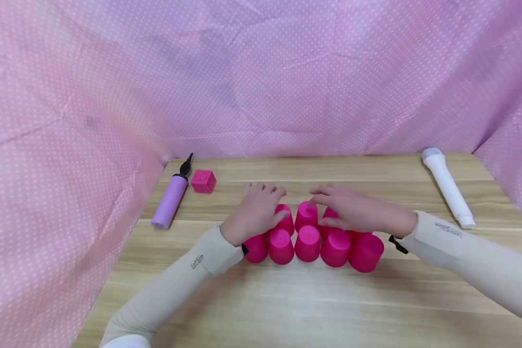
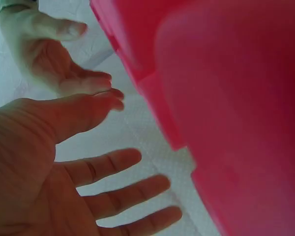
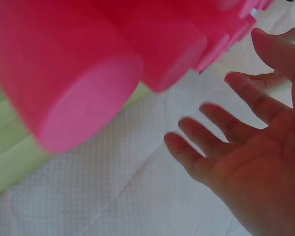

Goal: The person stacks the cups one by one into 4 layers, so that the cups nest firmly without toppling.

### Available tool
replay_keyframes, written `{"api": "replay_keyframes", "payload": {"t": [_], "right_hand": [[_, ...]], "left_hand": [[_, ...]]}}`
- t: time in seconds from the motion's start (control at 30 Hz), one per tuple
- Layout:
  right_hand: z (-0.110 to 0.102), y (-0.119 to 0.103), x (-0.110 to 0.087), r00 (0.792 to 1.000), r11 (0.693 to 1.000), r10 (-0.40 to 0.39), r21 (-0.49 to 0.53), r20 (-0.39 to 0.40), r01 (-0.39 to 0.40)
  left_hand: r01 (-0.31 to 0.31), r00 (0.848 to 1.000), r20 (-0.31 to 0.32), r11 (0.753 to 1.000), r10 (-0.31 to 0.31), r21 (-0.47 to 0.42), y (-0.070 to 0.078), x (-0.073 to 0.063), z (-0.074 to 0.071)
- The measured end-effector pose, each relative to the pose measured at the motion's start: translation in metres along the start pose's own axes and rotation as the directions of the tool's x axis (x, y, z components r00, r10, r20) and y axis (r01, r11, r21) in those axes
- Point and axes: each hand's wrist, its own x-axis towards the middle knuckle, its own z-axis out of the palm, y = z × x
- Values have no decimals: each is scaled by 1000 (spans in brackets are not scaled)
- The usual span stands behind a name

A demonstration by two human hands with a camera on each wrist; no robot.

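Several bright pink cups stand upside down in two rows on the table, the front row (image 1: pixel 307 245) fully in sight and the back row (image 1: pixel 306 216) partly covered by the hands. Above the left end of the rows, my left hand (image 1: pixel 260 210) is spread with nothing in its grasp. My right hand (image 1: pixel 357 209) reaches in over the right end, fingers extended and holding nothing. In the left wrist view, large pink cups (image 2: pixel 236 113) fill the right side, beside the loose fingers (image 2: pixel 125 189). The right wrist view shows cups (image 3: pixel 91 101) to the left of the extended fingers.
A purple hand pump (image 1: pixel 170 200) with a black nozzle lies at the left, next to a pink cube (image 1: pixel 203 181). A white microphone-shaped object (image 1: pixel 449 188) lies at the far right. Pink dotted cloth (image 1: pixel 261 96) hangs behind the wooden table (image 1: pixel 304 304).
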Motion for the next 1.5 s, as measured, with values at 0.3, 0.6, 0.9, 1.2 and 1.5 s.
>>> {"api": "replay_keyframes", "payload": {"t": [0.3,0.6,0.9,1.2,1.5], "right_hand": [[7,-5,21,999,1000,5,16,39,-5],[8,-6,29,999,998,48,47,23,-49],[10,-5,28,998,997,55,61,12,-56],[-8,4,24,991,999,-9,49,-135,16],[-36,22,35,976,998,33,63,-217,-19]], "left_hand": [[-59,992,106,997,64,-48,4,0,8],[-81,993,84,995,85,-50,2,1,12],[-79,994,69,995,83,-69,1,1,8],[-79,996,-58,993,74,-86,-12,4,-18],[-134,989,-87,983,123,-130,-28,42,-30]]}}
